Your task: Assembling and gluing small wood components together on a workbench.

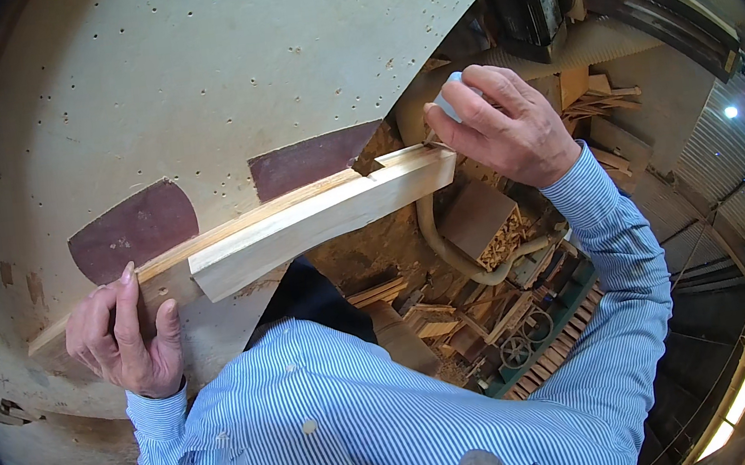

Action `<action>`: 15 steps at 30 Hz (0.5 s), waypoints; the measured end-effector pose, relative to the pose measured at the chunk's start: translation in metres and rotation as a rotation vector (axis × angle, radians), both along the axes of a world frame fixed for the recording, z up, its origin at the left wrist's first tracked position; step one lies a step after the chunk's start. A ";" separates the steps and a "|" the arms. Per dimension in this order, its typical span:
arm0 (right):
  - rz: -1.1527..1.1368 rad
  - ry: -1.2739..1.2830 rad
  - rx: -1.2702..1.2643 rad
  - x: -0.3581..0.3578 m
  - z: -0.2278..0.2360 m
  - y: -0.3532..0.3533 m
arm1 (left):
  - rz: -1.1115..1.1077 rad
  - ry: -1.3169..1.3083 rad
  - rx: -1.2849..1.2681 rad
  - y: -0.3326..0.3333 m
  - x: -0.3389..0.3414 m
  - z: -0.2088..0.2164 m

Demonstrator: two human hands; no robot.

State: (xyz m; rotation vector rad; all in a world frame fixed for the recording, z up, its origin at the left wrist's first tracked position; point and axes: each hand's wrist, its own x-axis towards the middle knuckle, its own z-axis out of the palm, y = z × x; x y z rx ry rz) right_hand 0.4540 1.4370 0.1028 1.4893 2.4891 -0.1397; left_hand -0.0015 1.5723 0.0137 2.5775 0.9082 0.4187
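Note:
A long wooden strip (169, 282) runs along the near edge of the large pale board. My left hand (130, 341) is closed over its left part, index fingertip on the top edge and thumb on the near side. A lighter, squared wooden piece (325, 222) lies against the strip and reaches out to the right past the board's corner. At its right end my right hand (504, 128) is closed around a small tool with a pale blue handle (452, 97). The tool's thin tip is at the wood's end; its kind is mostly hidden by my fingers.
Two dark red-brown patches (135, 229) lie on the pale board (214, 75), which is dotted with small holes. Below right are wood offcuts (434, 318), a box of scraps (488, 228), a curved hose (439, 243) and a green machine with a handwheel (515, 350).

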 end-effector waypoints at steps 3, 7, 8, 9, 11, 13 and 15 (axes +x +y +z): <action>-0.010 -0.009 0.001 -0.001 0.000 -0.002 | 0.003 -0.006 -0.004 -0.001 0.000 -0.001; -0.013 -0.006 -0.004 -0.001 0.000 0.000 | 0.008 -0.021 -0.008 0.000 0.001 0.000; -0.018 0.008 -0.001 -0.001 0.000 0.000 | 0.011 -0.023 -0.003 0.000 0.002 0.000; -0.019 0.008 0.001 0.000 -0.001 -0.001 | 0.010 -0.023 -0.001 0.000 0.002 0.000; -0.039 0.020 0.014 0.001 -0.003 -0.005 | 0.016 0.029 0.009 -0.001 0.003 0.001; -0.058 0.022 0.003 0.001 -0.001 -0.007 | 0.012 0.019 0.014 -0.001 0.002 0.001; -0.083 0.026 -0.003 0.006 0.002 -0.012 | 0.001 0.012 0.023 -0.001 0.004 0.000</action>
